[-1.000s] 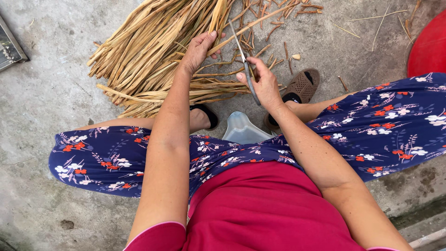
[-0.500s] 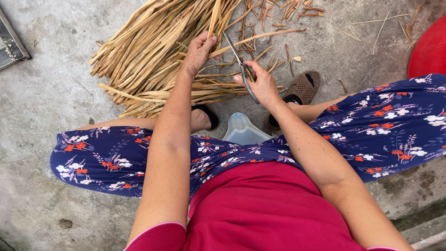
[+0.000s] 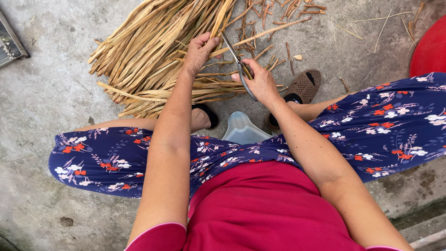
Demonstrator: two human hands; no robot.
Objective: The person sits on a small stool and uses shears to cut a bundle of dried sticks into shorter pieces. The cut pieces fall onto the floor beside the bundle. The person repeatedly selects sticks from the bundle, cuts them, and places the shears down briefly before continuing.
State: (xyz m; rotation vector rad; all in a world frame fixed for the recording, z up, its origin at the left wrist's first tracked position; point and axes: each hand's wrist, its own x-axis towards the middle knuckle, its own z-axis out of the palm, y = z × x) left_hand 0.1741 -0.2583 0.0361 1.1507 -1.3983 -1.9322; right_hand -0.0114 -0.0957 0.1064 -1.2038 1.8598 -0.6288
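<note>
My left hand point(image 3: 200, 51) is closed around a long dry stalk point(image 3: 269, 31) lifted from the pile of dried stalks point(image 3: 153, 51) on the concrete floor. My right hand point(image 3: 261, 82) grips a pair of metal scissors point(image 3: 234, 53), whose blades point up toward the held stalk just right of my left hand. Both hands work in front of my knees, which are covered by blue flowered trousers.
Short cut pieces of stalk point(image 3: 278, 14) lie scattered beyond the hands. A pale plastic container point(image 3: 241, 130) sits between my feet. A red tub edge point(image 3: 429, 49) shows at the right, a dark framed object point(image 3: 9, 44) at the far left.
My left hand closed on a stalk and raised it slightly. The scissors in my right hand swung up toward that stalk.
</note>
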